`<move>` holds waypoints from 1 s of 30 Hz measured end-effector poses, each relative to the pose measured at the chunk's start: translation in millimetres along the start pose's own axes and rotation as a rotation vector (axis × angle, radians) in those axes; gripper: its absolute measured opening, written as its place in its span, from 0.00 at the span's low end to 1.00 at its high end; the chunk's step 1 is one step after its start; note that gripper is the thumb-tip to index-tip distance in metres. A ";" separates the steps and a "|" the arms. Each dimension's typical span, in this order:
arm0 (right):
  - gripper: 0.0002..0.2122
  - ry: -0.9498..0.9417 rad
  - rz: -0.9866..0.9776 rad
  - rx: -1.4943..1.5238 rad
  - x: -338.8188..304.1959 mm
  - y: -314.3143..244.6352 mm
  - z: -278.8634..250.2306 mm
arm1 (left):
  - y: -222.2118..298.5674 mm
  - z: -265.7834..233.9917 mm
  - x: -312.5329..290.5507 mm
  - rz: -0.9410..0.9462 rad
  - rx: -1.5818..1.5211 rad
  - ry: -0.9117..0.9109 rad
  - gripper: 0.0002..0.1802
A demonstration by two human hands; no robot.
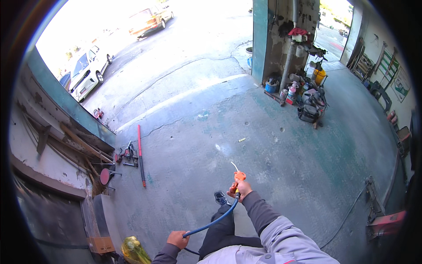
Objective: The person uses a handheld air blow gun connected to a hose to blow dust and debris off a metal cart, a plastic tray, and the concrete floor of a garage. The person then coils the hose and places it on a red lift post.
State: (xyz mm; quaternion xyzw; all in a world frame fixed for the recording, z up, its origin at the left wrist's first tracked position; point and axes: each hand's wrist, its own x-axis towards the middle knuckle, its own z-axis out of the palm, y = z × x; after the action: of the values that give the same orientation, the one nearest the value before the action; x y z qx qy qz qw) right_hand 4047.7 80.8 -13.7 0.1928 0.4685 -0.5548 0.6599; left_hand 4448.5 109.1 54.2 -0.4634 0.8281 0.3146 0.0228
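In the head view, the right hand [244, 188], at five o'clock from the centre, is grasping the orange air gun [240, 175] by its handle; its pale nozzle [234, 166] points to eleven o'clock, and I think this grip keeps it turned away from the body. Whether the trigger is pressed, I cannot tell, as the fingers are small here. The left hand [177, 239], between six and seven o'clock, seems closed around the blue hose [218, 223], probably to carry its weight. The red bar [140, 156], between eight and nine o'clock, lies on the floor [189, 176], perhaps put aside there for free walking.
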 end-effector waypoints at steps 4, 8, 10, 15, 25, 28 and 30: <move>0.19 0.021 0.030 0.027 73.6 -44.6 56.1 | -16.3 -36.3 77.0 -0.077 -0.010 0.102 0.16; 0.16 0.043 0.013 0.107 135.5 -107.1 132.7 | -37.4 -76.6 153.6 -0.322 -0.069 0.199 0.19; 0.16 0.034 -0.044 0.043 161.6 -145.2 175.7 | -51.8 -95.0 187.3 -0.421 -0.068 0.177 0.21; 0.14 0.063 -0.057 -0.043 203.4 -227.6 242.8 | -81.0 -100.2 231.6 -0.677 -0.078 0.101 0.24; 0.13 0.044 0.056 0.040 332.2 -425.0 308.1 | -52.5 -247.2 520.3 -0.596 -0.132 0.574 0.26; 0.12 -0.024 -0.008 0.023 361.8 -518.0 330.0 | -7.5 -323.0 634.2 -0.432 -0.041 0.655 0.32; 0.12 0.002 -0.007 0.081 380.4 -570.4 343.5 | 22.3 -361.7 703.3 -0.320 -0.012 0.698 0.33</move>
State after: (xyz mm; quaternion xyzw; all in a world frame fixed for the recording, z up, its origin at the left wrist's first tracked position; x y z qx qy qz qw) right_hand 3645.1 -571.9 -11.6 0.2184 0.4470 -0.5753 0.6493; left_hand 4122.4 -608.3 123.4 -0.6662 0.7014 0.1353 -0.2143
